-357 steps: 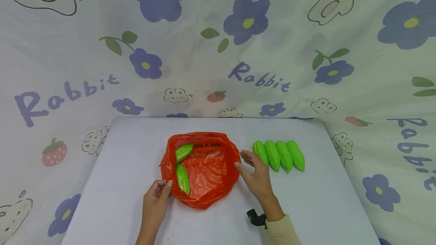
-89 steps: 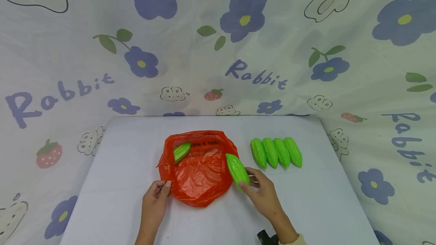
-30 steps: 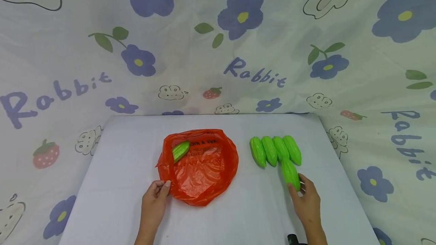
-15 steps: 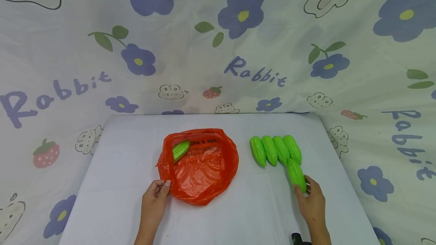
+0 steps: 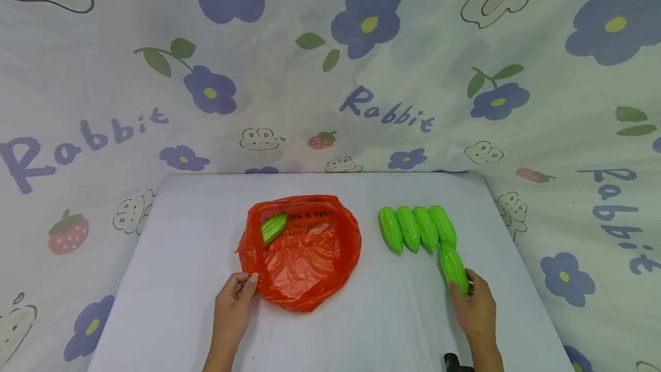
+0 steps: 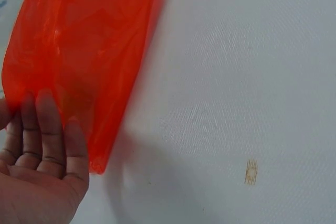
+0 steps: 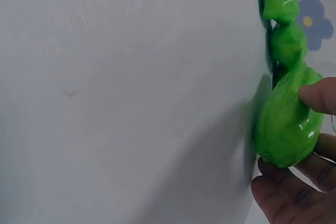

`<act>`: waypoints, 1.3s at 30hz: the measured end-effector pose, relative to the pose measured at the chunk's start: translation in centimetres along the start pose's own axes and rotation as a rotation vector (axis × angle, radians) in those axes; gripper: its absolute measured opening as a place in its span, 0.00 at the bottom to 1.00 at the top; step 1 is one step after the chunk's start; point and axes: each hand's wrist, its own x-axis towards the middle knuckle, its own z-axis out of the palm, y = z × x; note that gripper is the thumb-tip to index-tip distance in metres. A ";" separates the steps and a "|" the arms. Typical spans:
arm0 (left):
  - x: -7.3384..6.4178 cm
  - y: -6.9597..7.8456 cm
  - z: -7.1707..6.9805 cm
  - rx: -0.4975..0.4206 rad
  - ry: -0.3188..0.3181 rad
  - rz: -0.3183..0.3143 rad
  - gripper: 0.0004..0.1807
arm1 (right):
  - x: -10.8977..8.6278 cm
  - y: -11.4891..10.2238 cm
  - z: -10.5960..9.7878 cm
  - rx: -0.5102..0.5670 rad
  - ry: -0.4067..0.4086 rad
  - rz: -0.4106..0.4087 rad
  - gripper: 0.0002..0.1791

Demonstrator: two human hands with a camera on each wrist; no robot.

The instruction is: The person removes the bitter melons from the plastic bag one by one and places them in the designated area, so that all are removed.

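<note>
In the head view, my left hand [image 5: 233, 303] pinches the near-left rim of an open red plastic bag [image 5: 304, 297]. One green ribbed fruit [image 5: 274, 227] shows inside the bag at its left. The left wrist view has the fingers [image 6: 50, 124] of this hand lying against the outside of the bag [image 6: 89, 40]. At the right, my right hand [image 5: 475, 309] holds another green ribbed fruit [image 5: 454, 270] between thumb and fingers. Its far tip meets the near end of the rightmost fruit in a row of green fruits [image 5: 408, 228]. The right wrist view shows the held fruit [image 7: 289, 121] close to the table.
A white table [image 5: 361, 326] carries everything. Behind and beside it hangs a patterned cloth [image 5: 289, 73] with flowers and rabbits. A black device [image 5: 452, 362] sits at my right wrist.
Earlier two fruits showed in the bag; now one does. My right hand has carried a fruit from the bag's right edge to below the row, lately drifting slightly right. The left hand stays put.
</note>
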 end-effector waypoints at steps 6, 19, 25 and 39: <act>0.0 -0.1 -0.1 0.008 -0.005 -0.003 0.23 | 0.2 0.3 0.2 -0.013 0.015 -0.015 0.31; -0.1 -0.2 0.0 0.000 -0.001 -0.002 0.23 | 0.7 0.3 0.7 -0.032 0.027 -0.001 0.31; -0.1 -0.3 0.0 0.004 0.007 -0.004 0.23 | 0.7 0.3 0.8 -0.018 0.037 -0.002 0.30; -0.2 -0.1 0.1 0.012 0.014 -0.007 0.22 | 0.7 0.4 0.9 0.012 0.041 0.009 0.31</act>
